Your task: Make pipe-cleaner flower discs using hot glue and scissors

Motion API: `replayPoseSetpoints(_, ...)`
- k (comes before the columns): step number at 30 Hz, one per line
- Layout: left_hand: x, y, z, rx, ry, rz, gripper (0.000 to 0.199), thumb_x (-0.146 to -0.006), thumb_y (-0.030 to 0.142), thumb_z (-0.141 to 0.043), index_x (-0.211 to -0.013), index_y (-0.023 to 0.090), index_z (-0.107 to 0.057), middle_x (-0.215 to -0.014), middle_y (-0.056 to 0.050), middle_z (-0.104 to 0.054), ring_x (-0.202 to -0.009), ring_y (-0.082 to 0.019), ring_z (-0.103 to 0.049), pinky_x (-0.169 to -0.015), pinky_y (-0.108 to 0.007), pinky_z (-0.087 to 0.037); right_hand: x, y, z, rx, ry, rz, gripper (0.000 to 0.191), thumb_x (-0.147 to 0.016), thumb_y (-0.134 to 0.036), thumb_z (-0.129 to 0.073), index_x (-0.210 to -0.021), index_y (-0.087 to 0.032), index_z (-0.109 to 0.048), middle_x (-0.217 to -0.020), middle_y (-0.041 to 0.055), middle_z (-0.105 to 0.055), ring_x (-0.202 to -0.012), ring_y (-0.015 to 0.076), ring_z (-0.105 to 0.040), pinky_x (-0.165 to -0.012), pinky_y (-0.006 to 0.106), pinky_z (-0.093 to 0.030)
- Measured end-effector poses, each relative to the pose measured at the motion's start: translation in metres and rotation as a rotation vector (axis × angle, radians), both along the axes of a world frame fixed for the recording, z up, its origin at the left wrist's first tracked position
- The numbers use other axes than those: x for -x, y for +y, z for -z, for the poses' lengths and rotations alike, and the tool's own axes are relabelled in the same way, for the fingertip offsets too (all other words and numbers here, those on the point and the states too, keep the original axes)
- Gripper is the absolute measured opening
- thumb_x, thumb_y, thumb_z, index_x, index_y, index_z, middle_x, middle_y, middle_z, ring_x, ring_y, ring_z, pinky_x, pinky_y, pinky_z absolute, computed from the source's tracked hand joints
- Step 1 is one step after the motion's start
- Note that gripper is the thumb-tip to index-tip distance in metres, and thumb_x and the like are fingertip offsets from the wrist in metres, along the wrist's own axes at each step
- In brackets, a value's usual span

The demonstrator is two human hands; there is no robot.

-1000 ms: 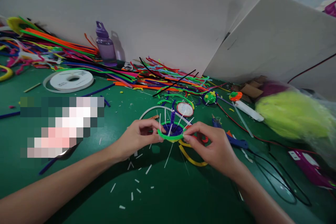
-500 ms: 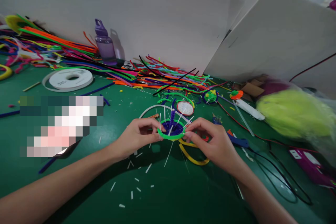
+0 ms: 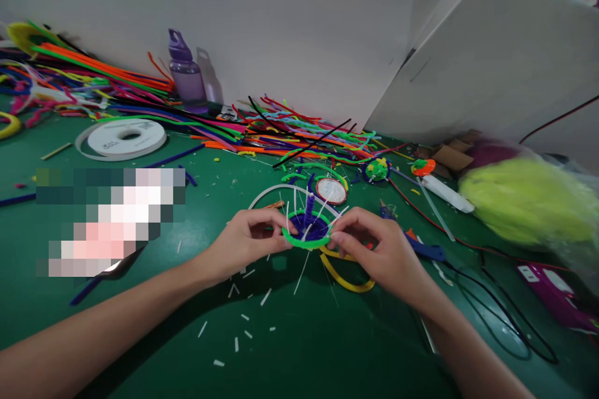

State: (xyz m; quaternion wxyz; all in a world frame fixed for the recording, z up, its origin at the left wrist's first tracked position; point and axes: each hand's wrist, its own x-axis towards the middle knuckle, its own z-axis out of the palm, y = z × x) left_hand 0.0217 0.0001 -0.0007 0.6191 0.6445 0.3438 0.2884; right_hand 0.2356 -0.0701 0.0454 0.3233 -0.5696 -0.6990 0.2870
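Observation:
Between my hands is a small round pipe-cleaner piece (image 3: 306, 242), with a bright green rim, a dark blue inside and a blue stem rising from its middle. Thin white strips stick out of it in several directions. My left hand (image 3: 255, 234) pinches the rim at its left side with thumb and fingers. On the opposite side, my right hand (image 3: 369, 240) grips the rim the same way. A yellow loop (image 3: 349, 283) lies under and beside my right hand. White strip offcuts (image 3: 236, 344) are scattered on the green table below.
Pipe cleaners (image 3: 299, 131) in many colours are heaped along the wall, near a purple bottle (image 3: 187, 78). A ribbon spool (image 3: 126, 138) lies left. A glue gun (image 3: 423, 249) with a cable, a bagged yellow-green bundle (image 3: 528, 199) and a magenta device (image 3: 555, 296) are on the right.
The view has shifted very slightly. Both hands keep their hold on the round pipe-cleaner piece, with almost no movement.

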Motion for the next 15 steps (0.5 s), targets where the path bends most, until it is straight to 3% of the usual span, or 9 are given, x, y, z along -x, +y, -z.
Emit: replayPoseSetpoints(15, -0.0007, -0.0007, -0.0016, 0.005, -0.022, 0.018, 0.018, -0.067, 0.029, -0.069, -0.078, 0.015, -0.065, -0.069, 0.001, -0.051, -0.059, -0.007, -0.044, -0.055, -0.020, -0.040, 0.0008, 0.0007, 0.0001, 0.066, 0.058, -0.035, 0.011, -0.085, -0.028, -0.053, -0.080, -0.019, -0.056, -0.067, -0.0011, -0.061, -0.058, 0.0103, -0.056, -0.054, 0.022, -0.045)
